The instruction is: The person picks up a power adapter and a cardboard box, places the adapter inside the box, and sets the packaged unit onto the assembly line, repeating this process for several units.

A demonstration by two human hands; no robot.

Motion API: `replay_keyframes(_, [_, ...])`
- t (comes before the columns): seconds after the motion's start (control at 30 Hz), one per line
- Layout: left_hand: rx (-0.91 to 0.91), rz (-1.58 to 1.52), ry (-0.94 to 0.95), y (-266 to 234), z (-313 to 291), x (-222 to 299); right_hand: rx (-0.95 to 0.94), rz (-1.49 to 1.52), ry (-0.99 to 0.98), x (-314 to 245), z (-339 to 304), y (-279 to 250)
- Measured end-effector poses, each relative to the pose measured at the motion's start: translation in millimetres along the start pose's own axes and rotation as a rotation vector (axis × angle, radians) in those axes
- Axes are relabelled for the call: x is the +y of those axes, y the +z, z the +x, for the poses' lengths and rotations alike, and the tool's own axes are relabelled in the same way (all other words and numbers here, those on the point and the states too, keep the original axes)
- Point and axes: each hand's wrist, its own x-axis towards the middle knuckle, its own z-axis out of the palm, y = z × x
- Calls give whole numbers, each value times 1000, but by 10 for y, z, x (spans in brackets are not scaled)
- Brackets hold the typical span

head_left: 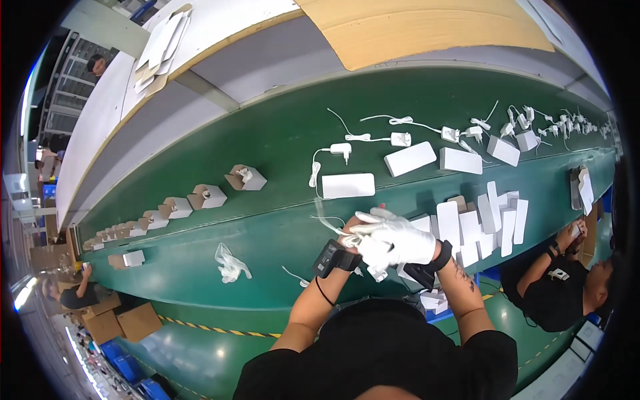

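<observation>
Over the near part of the green work surface (290, 243), hands close together. Right hand (403, 241) white-gloved, fingers curled against a white cord bundle (363, 241). Left hand (349, 241) just beside, partly covered by the cords; cannot tell whether its fingers spread or pinch. Bundle sits between the two hands. To their right, upright white boxes (469, 230) clustered. Beyond, a white box (348, 186) lying near a plug adapter (341, 150). Leftward, a crumpled plastic bag (231, 264); farther, a row of open cartons (212, 197).
</observation>
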Motion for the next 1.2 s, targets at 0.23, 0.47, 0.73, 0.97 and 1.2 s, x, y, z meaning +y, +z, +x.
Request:
replay_keyframes(0.23, [154,-1130,-19,-64,185,-402,282,215,137,109,-7,242])
replay_keyframes(0.47, [571,959,-55,-628,585,-195,805,1241,314,-76,-253,-89])
replay_keyframes(0.73, [276,300,-78,-764,149,371,753,1376,134,-690,-378,-281])
replay_keyframes(0.97, [74,6,15,-390,-242,686,574,1437,165,-689,-304,-132])
replay_keyframes(1.2, [-51,146,28,-189,-224,782,109,846,541,-446,-161,-526])
